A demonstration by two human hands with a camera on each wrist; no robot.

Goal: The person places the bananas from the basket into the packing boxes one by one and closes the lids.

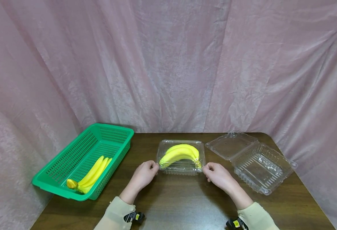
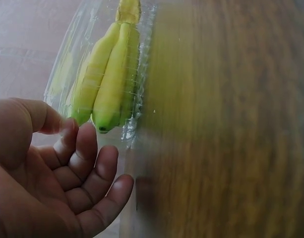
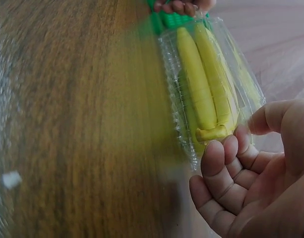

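A clear plastic clamshell box (image 1: pixel 162 147), its lid down, stands on the table with a bunch of yellow bananas (image 1: pixel 181 154) inside. At its near left corner, my left hand (image 1: pixel 146 172) pinches the rim between thumb and index finger. The near right corner is pinched the same way by my right hand (image 1: pixel 216 174). The left wrist view shows the greenish tips of the bananas (image 2: pixel 107 84) close to my left fingers (image 2: pixel 106 161). Seen from the right wrist, the banana stem (image 3: pixel 211 133) lies by my right fingertips (image 3: pixel 212 151).
On the left, a green plastic basket (image 1: pixel 122 140) holds another bunch of bananas (image 1: pixel 95 174). A second clear clamshell (image 1: pixel 264 167) lies open on the right, its lid (image 1: pixel 231 143) folded back. Pink curtains (image 1: pixel 168 70) hang behind the brown wooden table (image 1: pixel 174 198).
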